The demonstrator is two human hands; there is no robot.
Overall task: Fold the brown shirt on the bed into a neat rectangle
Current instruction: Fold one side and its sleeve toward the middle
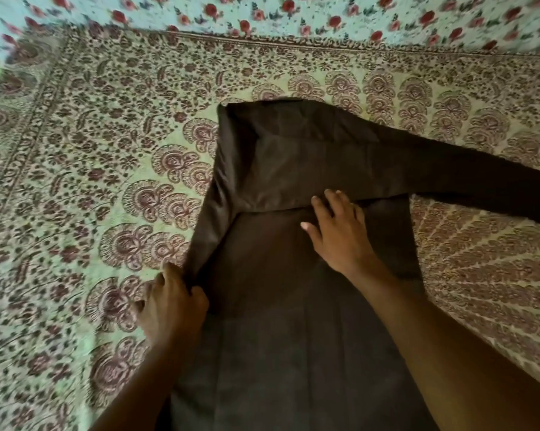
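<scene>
The dark brown cloth shirt (293, 275) lies flat in the middle of the bed, its upper part folded down into a band across the body and one long sleeve (480, 178) stretching off to the right. The right hand (340, 231) rests open, palm down, on the edge of that fold. The left hand (172, 303) is closed around the shirt's left edge. Beneath lies a green paisley-printed bedspread (91, 150), and beyond it a pale blue sheet with red roses (293, 14).
</scene>
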